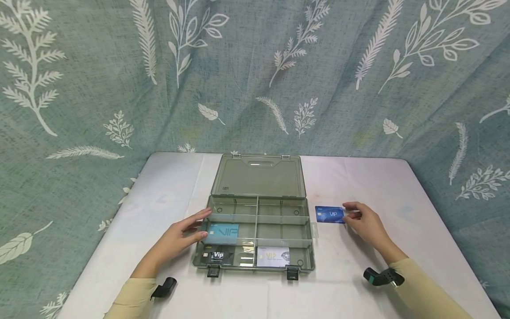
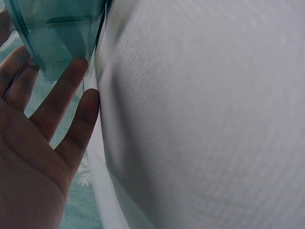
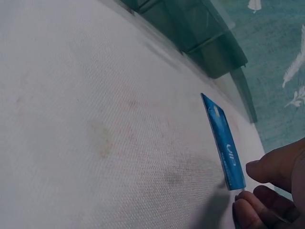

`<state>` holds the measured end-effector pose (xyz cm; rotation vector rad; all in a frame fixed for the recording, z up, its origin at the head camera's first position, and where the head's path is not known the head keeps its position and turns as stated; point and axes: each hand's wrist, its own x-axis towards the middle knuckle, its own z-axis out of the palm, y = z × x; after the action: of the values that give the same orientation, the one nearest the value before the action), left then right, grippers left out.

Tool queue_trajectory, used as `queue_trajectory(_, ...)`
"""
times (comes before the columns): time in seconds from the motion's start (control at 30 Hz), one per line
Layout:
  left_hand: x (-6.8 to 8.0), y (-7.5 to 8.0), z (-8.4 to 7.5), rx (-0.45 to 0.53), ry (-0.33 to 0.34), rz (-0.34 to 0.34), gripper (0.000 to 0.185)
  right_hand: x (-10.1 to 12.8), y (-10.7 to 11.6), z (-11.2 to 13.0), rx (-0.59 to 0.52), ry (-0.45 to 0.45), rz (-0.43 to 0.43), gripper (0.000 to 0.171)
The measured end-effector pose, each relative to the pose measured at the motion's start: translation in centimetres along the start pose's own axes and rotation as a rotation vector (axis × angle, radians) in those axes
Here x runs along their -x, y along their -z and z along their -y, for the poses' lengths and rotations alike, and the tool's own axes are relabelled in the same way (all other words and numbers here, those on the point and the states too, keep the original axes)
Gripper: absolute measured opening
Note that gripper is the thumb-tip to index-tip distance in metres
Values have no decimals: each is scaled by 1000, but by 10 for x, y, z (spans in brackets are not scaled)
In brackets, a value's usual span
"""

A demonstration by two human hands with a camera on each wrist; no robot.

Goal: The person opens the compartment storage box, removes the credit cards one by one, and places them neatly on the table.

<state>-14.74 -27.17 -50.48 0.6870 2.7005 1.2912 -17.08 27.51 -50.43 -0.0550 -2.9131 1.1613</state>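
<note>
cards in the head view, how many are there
4 visible: a light-blue card in the middle-left compartment of the open box, a black card front-left, a white card front-right, and a dark-blue card beside the right hand. Any stacked underneath would be hidden.

Blue card [image 1: 327,214], greenish box [image 1: 279,229], leaf-print cloth [image 1: 239,57]

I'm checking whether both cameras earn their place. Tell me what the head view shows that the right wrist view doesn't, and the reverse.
Only the head view shows the left grip at the box's side and three cards inside: light blue, black and white.

Only the right wrist view shows the fine weave of the white cloth up close.

Both show the right grip at one end of the blue VIP card, the box, only partly from the wrist, and the leaf-patterned curtain.
</note>
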Motion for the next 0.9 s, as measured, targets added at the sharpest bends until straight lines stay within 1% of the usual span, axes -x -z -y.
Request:
queue_trajectory(0.2,0,0,0,4,7,0,60,5,3,4,-14,-21,31,42)
queue_trajectory(0.57,0,1,-2,9,15,4,60,11,7,13,-43,1,54,40)
queue_trajectory(0.73,0,1,-3,7,21,5,60,16,9,24,-66,25,77,38)
queue_trajectory(0.9,1,1,-3,7,22,4,60,20,8,36,-68,77,84,35)
